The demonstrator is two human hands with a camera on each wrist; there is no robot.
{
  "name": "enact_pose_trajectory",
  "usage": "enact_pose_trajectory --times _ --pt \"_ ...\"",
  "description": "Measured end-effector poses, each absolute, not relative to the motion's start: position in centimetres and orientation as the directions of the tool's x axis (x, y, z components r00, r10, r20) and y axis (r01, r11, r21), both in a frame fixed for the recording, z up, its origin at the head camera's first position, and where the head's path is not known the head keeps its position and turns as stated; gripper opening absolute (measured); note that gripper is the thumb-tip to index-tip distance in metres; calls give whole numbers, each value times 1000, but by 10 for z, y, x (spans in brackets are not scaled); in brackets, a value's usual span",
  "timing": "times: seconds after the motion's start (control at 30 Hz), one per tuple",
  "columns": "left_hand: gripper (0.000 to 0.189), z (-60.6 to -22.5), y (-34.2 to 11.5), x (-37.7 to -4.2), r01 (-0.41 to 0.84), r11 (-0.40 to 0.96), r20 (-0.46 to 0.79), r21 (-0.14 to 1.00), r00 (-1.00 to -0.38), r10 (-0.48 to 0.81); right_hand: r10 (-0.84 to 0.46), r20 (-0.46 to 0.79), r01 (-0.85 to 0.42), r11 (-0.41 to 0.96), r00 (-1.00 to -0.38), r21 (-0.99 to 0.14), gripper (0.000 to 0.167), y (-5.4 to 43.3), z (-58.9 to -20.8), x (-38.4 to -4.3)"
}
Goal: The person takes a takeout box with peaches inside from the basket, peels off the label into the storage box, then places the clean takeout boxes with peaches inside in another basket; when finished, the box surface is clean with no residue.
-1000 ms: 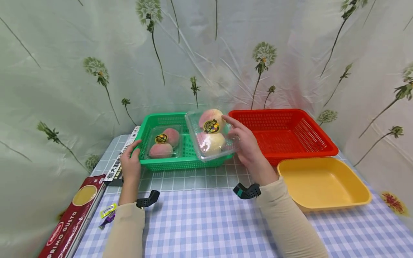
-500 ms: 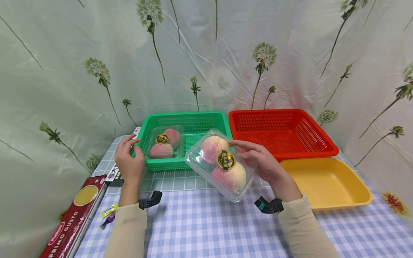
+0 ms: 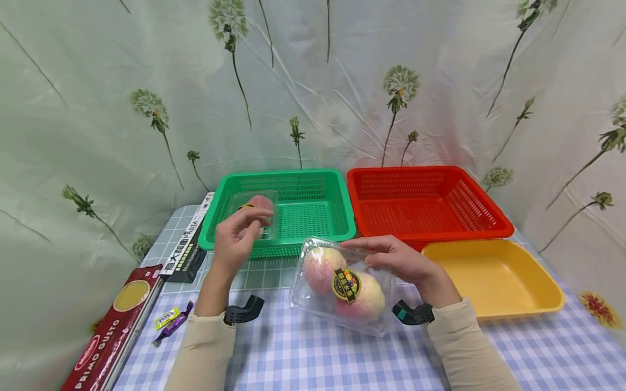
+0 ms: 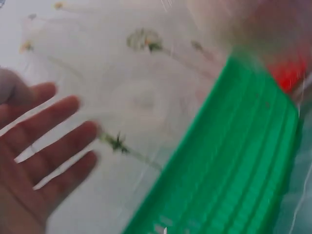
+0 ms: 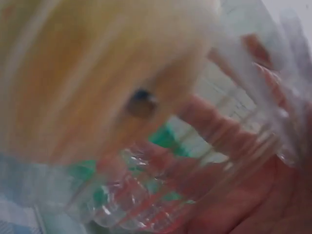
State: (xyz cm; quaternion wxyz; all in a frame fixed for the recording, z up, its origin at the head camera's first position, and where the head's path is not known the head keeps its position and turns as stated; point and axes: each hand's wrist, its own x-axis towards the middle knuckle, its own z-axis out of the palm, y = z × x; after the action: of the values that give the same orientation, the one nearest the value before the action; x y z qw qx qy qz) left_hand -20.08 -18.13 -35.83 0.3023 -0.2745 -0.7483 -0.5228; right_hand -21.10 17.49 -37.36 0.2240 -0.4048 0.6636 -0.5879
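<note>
My right hand (image 3: 398,266) grips the right side of a clear plastic box (image 3: 346,285), tilted above the checked cloth. Two pink and yellow peaches and a black-gold label show in it. Up close in the right wrist view, a blurred peach (image 5: 97,83) fills the upper left, with fingers (image 5: 234,141) seen through the clear plastic. My left hand (image 3: 236,239) is over the front left of the green basket (image 3: 303,217), apart from the held box; its fingers (image 4: 63,146) are spread in the left wrist view. It partly hides a second peach box (image 3: 270,225) inside the basket.
A red basket (image 3: 406,212) stands beside the green one, with a yellow tray (image 3: 494,277) in front. On the left lie a red pasta pack (image 3: 117,326), a black and white pasta box (image 3: 188,252), a yellow wrapped sweet (image 3: 167,317) and a purple one (image 3: 175,326).
The held peach box has come out over the basket's front edge, toward me, and turned in the right hand. My left hand has left the basket's left rim and moved right.
</note>
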Motion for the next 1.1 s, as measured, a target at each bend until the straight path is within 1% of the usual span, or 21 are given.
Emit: enact_pose_trajectory --times 0.1,0.17,0.23,0.33,0.47,0.57,0.67,0.8,0.93,1.03,1.1 --pt "26 -353 -167 -195 704 203 638 680 -705 309 -816 146 -283 23 -559 -959 41 174 -383 -215" --pt "27 -351 -158 -192 657 167 541 735 -717 440 -810 116 -282 63 -575 -957 39 172 -388 -217" --pt "30 -351 -151 -190 598 177 431 782 -724 539 -800 100 -285 91 -591 -954 37 170 -393 -219" --pt "34 -355 -145 -187 504 260 260 823 -743 617 -769 77 -278 134 -634 -951 34 166 -397 -220" --pt "41 -365 -141 -190 471 391 107 791 -735 670 -703 79 -289 185 -707 -939 30 162 -400 -223" --pt "50 -371 -140 -194 475 436 36 764 -707 707 -646 78 -289 227 -759 -930 28 158 -400 -225" --pt "63 -377 -140 -198 486 461 -9 743 -681 732 -610 74 -295 269 -789 -917 27 155 -397 -226" --pt "78 -385 -141 -202 515 470 -9 716 -667 745 -592 50 -295 323 -804 -899 28 155 -393 -225" --pt "81 -400 -139 -203 466 458 -30 757 -675 737 -606 -14 -284 394 -796 -874 32 161 -389 -219" --pt "78 -409 -135 -203 423 454 -41 784 -695 718 -632 -40 -348 477 -774 -807 36 168 -379 -210" --pt "77 -414 -132 -203 416 441 -20 795 -709 705 -647 -27 -419 524 -762 -742 38 172 -369 -203"
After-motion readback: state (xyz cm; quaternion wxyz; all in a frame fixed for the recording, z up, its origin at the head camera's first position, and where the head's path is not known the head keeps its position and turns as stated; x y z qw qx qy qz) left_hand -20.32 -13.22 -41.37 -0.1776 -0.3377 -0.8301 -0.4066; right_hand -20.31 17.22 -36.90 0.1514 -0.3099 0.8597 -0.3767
